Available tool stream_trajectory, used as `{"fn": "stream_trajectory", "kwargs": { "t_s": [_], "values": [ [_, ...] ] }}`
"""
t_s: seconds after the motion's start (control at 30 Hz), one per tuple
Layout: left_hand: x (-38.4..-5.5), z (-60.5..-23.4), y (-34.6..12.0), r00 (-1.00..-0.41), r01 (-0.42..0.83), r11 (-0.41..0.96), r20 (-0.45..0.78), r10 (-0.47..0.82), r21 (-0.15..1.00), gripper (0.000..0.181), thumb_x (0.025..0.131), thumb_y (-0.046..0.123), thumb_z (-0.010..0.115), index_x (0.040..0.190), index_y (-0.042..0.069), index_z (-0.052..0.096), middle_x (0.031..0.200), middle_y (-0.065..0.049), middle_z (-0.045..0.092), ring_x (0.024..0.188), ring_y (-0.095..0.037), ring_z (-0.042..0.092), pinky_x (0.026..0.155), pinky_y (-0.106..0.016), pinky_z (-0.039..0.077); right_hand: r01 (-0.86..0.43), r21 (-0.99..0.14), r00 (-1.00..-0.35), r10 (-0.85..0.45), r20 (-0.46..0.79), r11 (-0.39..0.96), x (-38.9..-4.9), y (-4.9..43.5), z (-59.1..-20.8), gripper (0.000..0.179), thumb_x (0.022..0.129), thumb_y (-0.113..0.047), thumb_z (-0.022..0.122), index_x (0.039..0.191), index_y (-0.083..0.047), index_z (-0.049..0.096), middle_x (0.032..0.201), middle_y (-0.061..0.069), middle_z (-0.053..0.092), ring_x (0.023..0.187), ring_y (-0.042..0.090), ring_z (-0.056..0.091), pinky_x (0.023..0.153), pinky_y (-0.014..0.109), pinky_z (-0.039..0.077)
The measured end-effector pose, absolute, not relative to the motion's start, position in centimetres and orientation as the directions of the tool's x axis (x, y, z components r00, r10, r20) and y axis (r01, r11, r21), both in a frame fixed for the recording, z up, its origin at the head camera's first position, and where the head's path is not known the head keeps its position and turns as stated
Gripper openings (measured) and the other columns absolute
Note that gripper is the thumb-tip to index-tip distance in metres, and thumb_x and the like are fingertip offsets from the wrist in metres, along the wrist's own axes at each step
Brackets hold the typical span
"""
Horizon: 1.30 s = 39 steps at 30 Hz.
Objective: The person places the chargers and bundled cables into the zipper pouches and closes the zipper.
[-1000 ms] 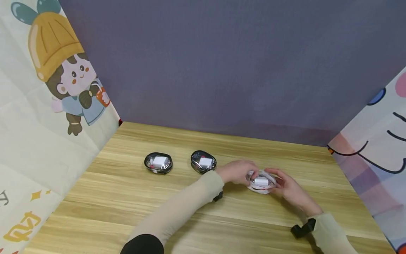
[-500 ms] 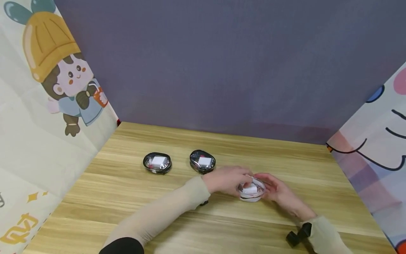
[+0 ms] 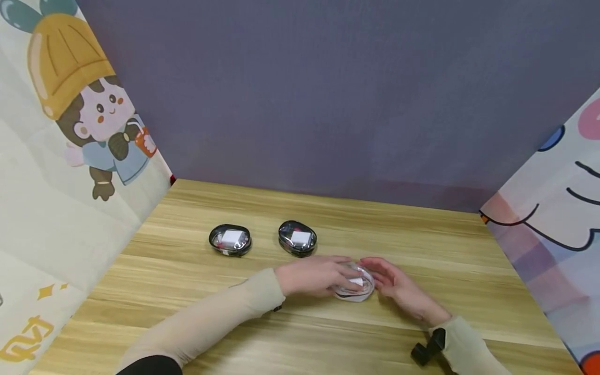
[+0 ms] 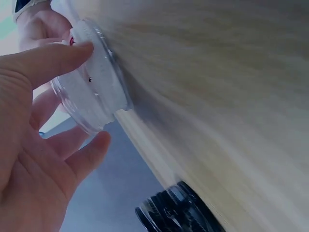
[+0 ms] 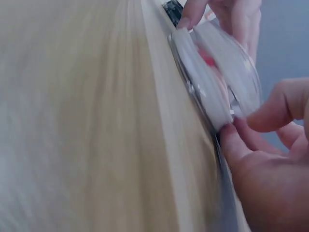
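A small oval clear pouch with white trim [image 3: 352,296] is between both hands over the wooden table, a white label on its top. My left hand [image 3: 316,275] grips its left side, thumb and fingers curled about it in the left wrist view. At the opposite end, my right hand [image 3: 398,289] pinches the white trim with thumb and fingers [image 5: 234,145]. In the right wrist view, something red shows in the gap between the pouch's two white bands. Most of its contents are hidden by the hands and the shiny plastic.
Two similar clear pouches with black trim, a left one [image 3: 230,240] and a right one [image 3: 297,238], lie farther back on the wooden table [image 3: 211,291]. A grey panel [image 3: 319,104] stands behind the table. Printed cloths hang at both sides.
Both hands have moved left and a little nearer with the white-trimmed pouch. The left fingers now reach farther over its top. The black-trimmed pouches stay in place on the table.
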<state>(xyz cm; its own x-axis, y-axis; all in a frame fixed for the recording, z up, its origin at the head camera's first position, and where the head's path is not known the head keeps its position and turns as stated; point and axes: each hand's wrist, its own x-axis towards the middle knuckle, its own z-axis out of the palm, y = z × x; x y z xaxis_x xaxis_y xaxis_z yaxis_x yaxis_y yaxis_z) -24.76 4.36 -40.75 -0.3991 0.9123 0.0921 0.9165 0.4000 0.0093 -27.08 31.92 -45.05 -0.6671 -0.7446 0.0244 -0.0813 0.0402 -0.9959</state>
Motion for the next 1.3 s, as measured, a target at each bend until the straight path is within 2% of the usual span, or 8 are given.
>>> {"fn": "stream_trajectory", "kwargs": {
  "t_s": [0.13,0.23,0.37,0.53,0.67,0.87,1.07,1.3],
  "values": [
    [-24.6,-41.1,3.9,-0.398,0.915,0.402,0.097,0.912,-0.022,0.060,0.087,0.019,0.077,0.142,0.033,0.055,0.151,0.004,0.046,0.139,-0.034,0.040,0.112,-0.040,0.036,-0.140,-0.981,-0.698,-0.716,-0.001,0.137,-27.3,31.7,-44.9,0.052,0.095,0.003,0.057,0.143,0.010,0.039,0.144,0.032,0.042,0.125,0.010,0.053,0.103,0.022,0.044],
    [-24.4,-41.4,3.9,-0.373,0.920,0.384,0.121,0.920,-0.083,0.058,0.085,0.024,0.078,0.139,0.034,0.059,0.150,0.004,0.047,0.139,-0.035,0.040,0.113,-0.040,0.035,-0.194,-0.959,-0.717,-0.697,-0.007,0.209,-27.5,31.4,-45.0,0.047,0.095,-0.005,0.063,0.139,0.006,0.048,0.137,0.025,0.053,0.121,0.015,0.057,0.100,0.023,0.046],
    [-24.3,-41.3,4.3,-0.338,0.927,0.354,0.130,0.932,-0.125,0.048,0.086,0.029,0.078,0.131,0.038,0.065,0.150,0.005,0.048,0.141,-0.033,0.038,0.114,-0.038,0.033,-0.270,-0.921,-0.740,-0.672,0.011,0.282,-27.7,31.1,-45.1,0.040,0.091,-0.001,0.066,0.130,0.006,0.057,0.121,0.019,0.064,0.108,0.019,0.062,0.093,0.025,0.051],
    [-24.3,-41.3,4.6,-0.344,0.933,0.350,0.076,0.936,-0.082,0.050,0.086,0.026,0.077,0.132,0.040,0.064,0.153,0.007,0.044,0.144,-0.029,0.034,0.115,-0.034,0.031,-0.317,-0.837,-0.799,-0.601,-0.018,0.446,-27.7,30.8,-44.8,0.030,0.088,-0.002,0.070,0.118,0.003,0.067,0.101,0.007,0.069,0.090,0.016,0.063,0.079,0.025,0.053],
    [-24.5,-41.5,4.4,-0.366,0.930,0.368,0.061,0.928,-0.016,0.054,0.085,0.024,0.079,0.134,0.037,0.062,0.153,0.008,0.042,0.144,-0.027,0.035,0.115,-0.031,0.030,-0.336,-0.762,-0.825,-0.563,-0.046,0.554,-27.7,30.4,-44.4,0.022,0.090,-0.009,0.071,0.111,-0.003,0.072,0.100,0.003,0.071,0.093,0.019,0.063,0.082,0.031,0.053],
    [-24.8,-41.6,4.1,-0.364,0.931,0.362,0.064,0.929,0.037,0.057,0.083,0.023,0.081,0.136,0.035,0.061,0.152,0.009,0.042,0.144,-0.025,0.034,0.115,-0.030,0.029,-0.370,-0.716,-0.800,-0.595,-0.078,0.592,-28.1,29.7,-43.5,0.021,0.093,-0.014,0.068,0.113,-0.007,0.073,0.110,0.004,0.070,0.102,0.023,0.062,0.088,0.039,0.050],
    [-25.1,-41.6,3.9,-0.364,0.929,0.358,0.055,0.930,0.097,0.055,0.084,0.021,0.081,0.134,0.034,0.063,0.152,0.010,0.042,0.145,-0.022,0.032,0.114,-0.027,0.030,-0.412,-0.727,-0.740,-0.668,-0.085,0.549,-28.9,29.4,-43.2,0.014,0.090,-0.005,0.068,0.103,-0.005,0.071,0.094,0.000,0.067,0.084,0.012,0.058,0.074,0.026,0.049],
    [-25.3,-41.5,3.8,-0.368,0.923,0.361,0.033,0.929,0.136,0.055,0.084,0.022,0.080,0.134,0.035,0.062,0.152,0.013,0.041,0.146,-0.021,0.030,0.114,-0.025,0.029,-0.474,-0.669,-0.702,-0.704,-0.106,0.573,-29.2,29.1,-42.6,0.003,0.091,-0.004,0.064,0.093,-0.005,0.066,0.086,-0.005,0.061,0.079,0.010,0.054,0.071,0.026,0.046]
  ]
}}
